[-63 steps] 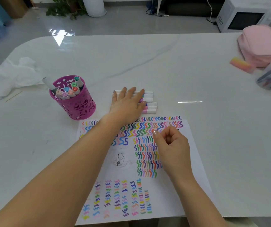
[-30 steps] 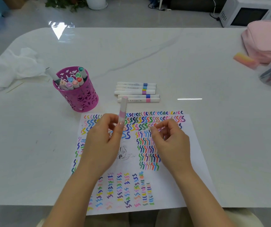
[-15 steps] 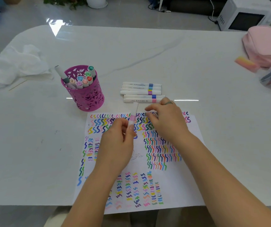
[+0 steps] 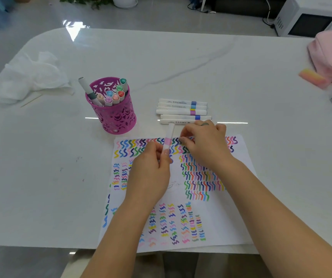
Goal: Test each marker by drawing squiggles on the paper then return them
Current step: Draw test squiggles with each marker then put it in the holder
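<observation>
Since half a second ago, little moves: left hand [image 4: 151,169] keeps the pink-banded marker [image 4: 168,140] pinched upright over the paper [image 4: 217,221], steady for uncapping. Right hand [image 4: 203,143], curled just beside its cap end, reaches in; whether it grips anything, I cannot tell.

The pink cup [image 4: 113,115] full of pens stands just left of the row of markers [image 4: 183,112] and blocks that side. Right of the cup, past the markers, the table [image 4: 261,117] is bare and wide. Far left of the cup lies crumpled tissue [image 4: 28,77].
</observation>
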